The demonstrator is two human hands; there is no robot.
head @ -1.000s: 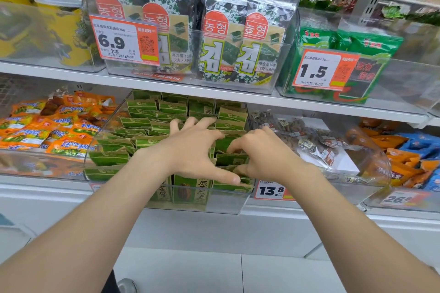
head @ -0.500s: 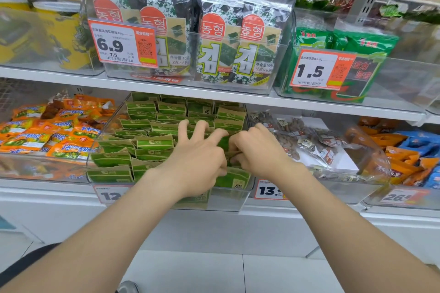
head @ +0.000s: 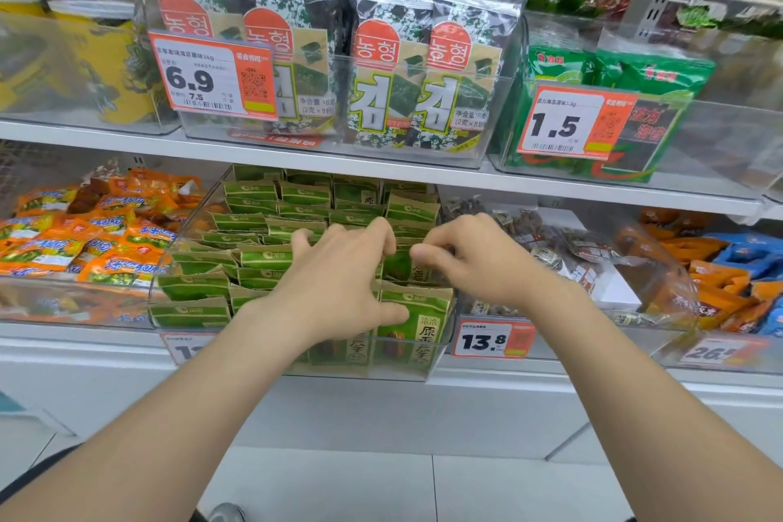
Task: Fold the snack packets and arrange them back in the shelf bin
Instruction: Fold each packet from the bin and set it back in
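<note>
A green packet is being pinched at its top by curled fingers of both the left hand and the right hand. It is being stood in the clear shelf bin, at 5 o'clock from the bin's middle. Toward 10 and 12 o'clock, rows of packets are standing upright. Judging by this, most is done — only the front right corner is being filled.

Seaweed packs stand on the upper shelf behind a 6.9 price tag. Orange packets fill the left bin; a 13.8 tag hangs lower right.
</note>
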